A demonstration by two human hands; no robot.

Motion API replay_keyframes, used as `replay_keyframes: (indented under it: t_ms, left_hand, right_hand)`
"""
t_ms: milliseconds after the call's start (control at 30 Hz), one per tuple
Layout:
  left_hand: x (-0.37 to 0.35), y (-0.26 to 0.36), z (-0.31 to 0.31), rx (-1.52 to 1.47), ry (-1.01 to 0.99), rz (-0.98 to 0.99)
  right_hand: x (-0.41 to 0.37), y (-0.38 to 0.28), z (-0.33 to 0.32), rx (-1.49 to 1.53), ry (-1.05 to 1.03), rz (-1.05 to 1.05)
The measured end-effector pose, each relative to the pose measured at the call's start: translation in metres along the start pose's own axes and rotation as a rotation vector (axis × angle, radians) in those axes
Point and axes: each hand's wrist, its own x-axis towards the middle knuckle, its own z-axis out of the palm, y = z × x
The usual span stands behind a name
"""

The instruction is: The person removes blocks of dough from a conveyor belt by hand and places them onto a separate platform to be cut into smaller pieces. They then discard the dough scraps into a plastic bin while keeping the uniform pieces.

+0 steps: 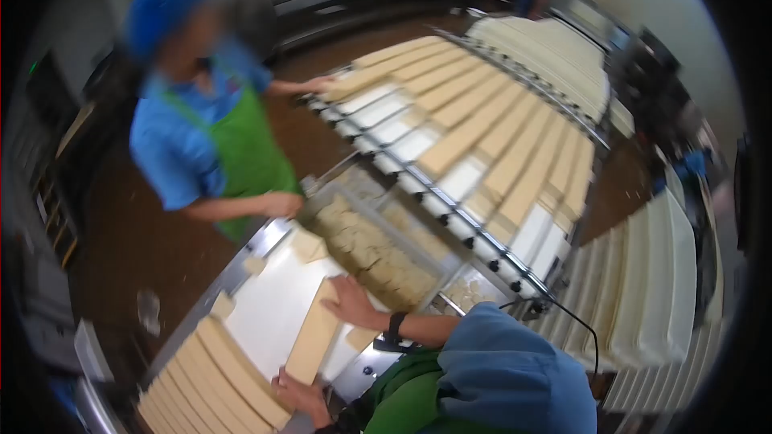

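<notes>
A long pale tan slab point(312, 341) lies across the white work surface point(269, 301), held at both ends. My right hand point(354, 303), with a dark band at the wrist, grips its upper end. At the lower end, the fingers of my left hand point(300, 396) are around the edge. Several similar slabs point(217, 374) stand side by side at the lower left, close to my left hand. Small tan offcuts point(307, 246) lie near the far end of the surface.
A co-worker point(233, 145) in a green apron stands across, one hand by the work surface, the other at a rack point(378, 143) bearing rows of tan slabs. Between them is a bin of broken pieces point(374, 255). White ridged sheets point(635, 281) stand at the right.
</notes>
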Motion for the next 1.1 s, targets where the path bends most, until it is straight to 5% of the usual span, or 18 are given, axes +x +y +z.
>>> replay_keyframes:
  t_ms: [100, 233, 433, 567, 667, 867, 1100]
  left_hand:
    - [-0.013, 0.006, 0.031, -0.068, 0.198, 0.163]
    - [-0.033, 0.089, 0.037, -0.239, 0.200, 0.512]
    - [-0.088, 0.261, 0.052, -0.279, -0.089, 0.752]
    - [-0.142, 0.346, 0.042, -0.220, -0.398, 0.909]
    - [-0.167, 0.369, 0.064, -0.258, -0.595, 0.987]
    - [-0.171, 0.390, 0.101, -0.333, -0.871, 0.937]
    - [-0.170, 0.394, 0.095, -0.343, -0.963, 0.802]
  right_hand:
    - [-0.028, 0.011, -0.048, 0.080, 0.156, 0.070]
    - [-0.052, 0.054, -0.137, 0.103, 0.411, 0.157]
    - [-0.080, 0.145, -0.298, -0.070, 0.837, 0.275]
    - [-0.110, 0.233, -0.366, -0.003, 0.917, 0.496]
    - [-0.123, 0.274, -0.403, -0.119, 0.822, 0.486]
    - [-0.110, 0.303, -0.436, -0.506, 0.200, 0.713]
    - [-0.109, 0.310, -0.437, -0.558, 0.132, 0.746]
